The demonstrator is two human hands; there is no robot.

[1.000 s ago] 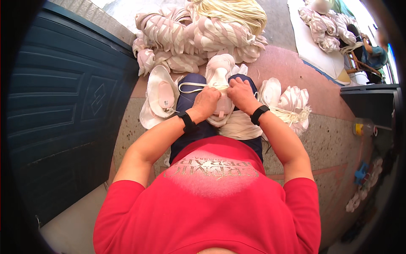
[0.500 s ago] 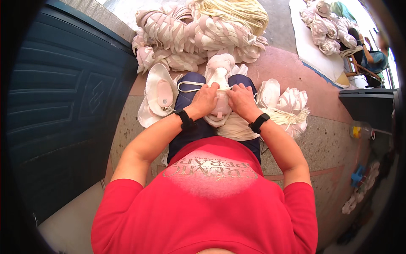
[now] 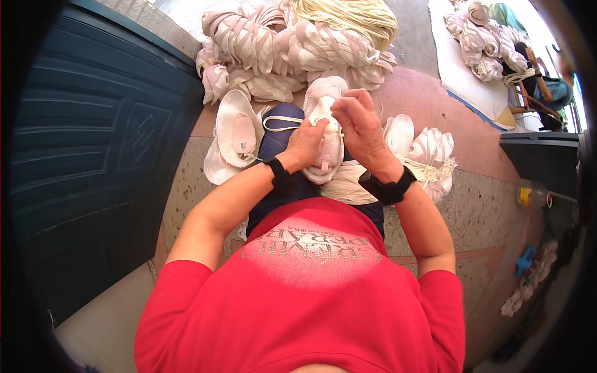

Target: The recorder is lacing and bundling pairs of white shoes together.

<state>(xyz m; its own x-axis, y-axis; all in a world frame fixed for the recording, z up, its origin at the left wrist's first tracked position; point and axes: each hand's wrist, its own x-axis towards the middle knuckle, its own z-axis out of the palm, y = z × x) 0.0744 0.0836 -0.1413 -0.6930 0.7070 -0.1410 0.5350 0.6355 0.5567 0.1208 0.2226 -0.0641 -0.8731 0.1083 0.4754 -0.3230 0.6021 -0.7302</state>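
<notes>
A pale pink and white shoe upper (image 3: 324,93) lies across my lap, its toe end pointing away from me. My left hand (image 3: 305,144) is closed on its left side, the thumb pressed near the lacing opening. Out of that side a white shoelace (image 3: 283,118) loops over my left thigh. My right hand (image 3: 364,130) is raised above the upper's right edge, fingers curled and pinched together. Whatever its fingertips hold is too small to make out. Beside my left thigh rest more white and pink uppers (image 3: 239,133).
Large bundles of uppers (image 3: 249,46) and a hank of cream laces (image 3: 354,18) are piled ahead. More uppers (image 3: 429,146) with laces lie by my right thigh. A dark blue door (image 3: 106,149) stands left. Another person (image 3: 553,90) sits far right near further bundles.
My right hand has lifted off the upper, rising and turning with its fingers pinched. My left hand stays on the upper, shifted slightly right.
</notes>
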